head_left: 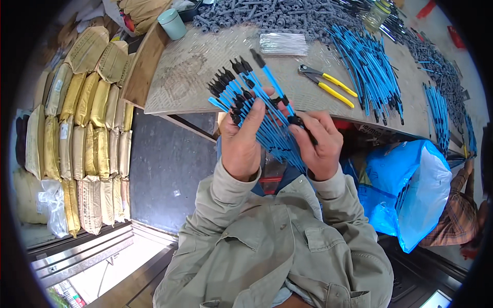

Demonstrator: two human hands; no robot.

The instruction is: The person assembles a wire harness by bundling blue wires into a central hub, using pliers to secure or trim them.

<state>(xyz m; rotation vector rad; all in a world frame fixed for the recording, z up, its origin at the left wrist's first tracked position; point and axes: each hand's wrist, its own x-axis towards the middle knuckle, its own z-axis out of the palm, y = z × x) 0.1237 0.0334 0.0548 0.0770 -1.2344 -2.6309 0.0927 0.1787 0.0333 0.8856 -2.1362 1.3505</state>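
My left hand (243,134) is closed round a bundle of thin blue rods with black end fittings (272,134). The bundle slants in front of my chest, just off the table's near edge, its black ends fanned toward the upper left. One blue rod (272,79) stands apart from the rest, a dark grey piece on its upper end. Its lower black fitting lies between the thumb and fingers of my right hand (319,141). My left thumb presses across the bundle; the fingers behind it are partly hidden.
On the table (190,77) lie yellow-handled pliers (328,85), a stack of thin silvery strips (283,44), a heap of grey plastic parts (267,14) and a pile of blue rods (367,72). A blue bag (395,185) hangs at right. Stacked sacks (84,123) stand left; another person (454,215) sits far right.
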